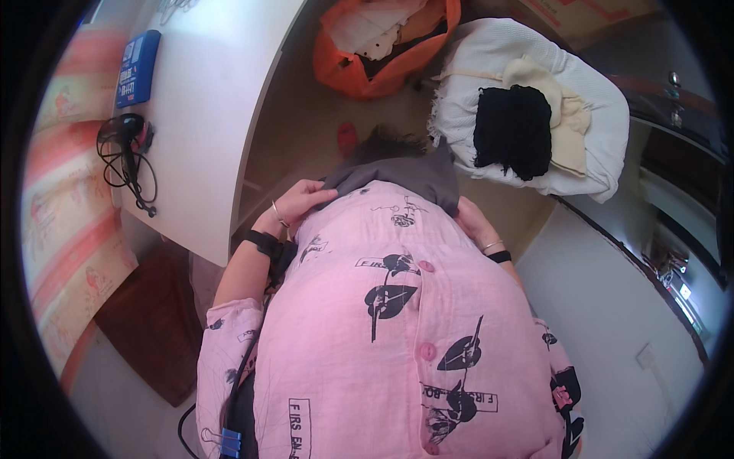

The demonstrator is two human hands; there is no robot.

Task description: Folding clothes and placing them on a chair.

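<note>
A dark grey cloth garment (395,166) is spread across my lap, in front of my pink printed shirt (344,321). At its left edge my left hand (301,199) pinches the fabric between thumb and fingers. My right hand (473,221) is at the opposite edge, its fingers partly hidden behind the cloth, and appears to hold it. Dark shaggy fringe or fur (390,146) shows just beyond the garment; whether it belongs to it I cannot tell. Each wrist wears a bracelet and a black strap.
Ahead to the right, a white-covered seat (596,126) bears a folded black knit (512,132) and cream clothing (573,143). An orange bag (355,80) of clothes stands on the floor. On the white table (195,126) at left lie a hair dryer (129,143) and a blue box (137,69).
</note>
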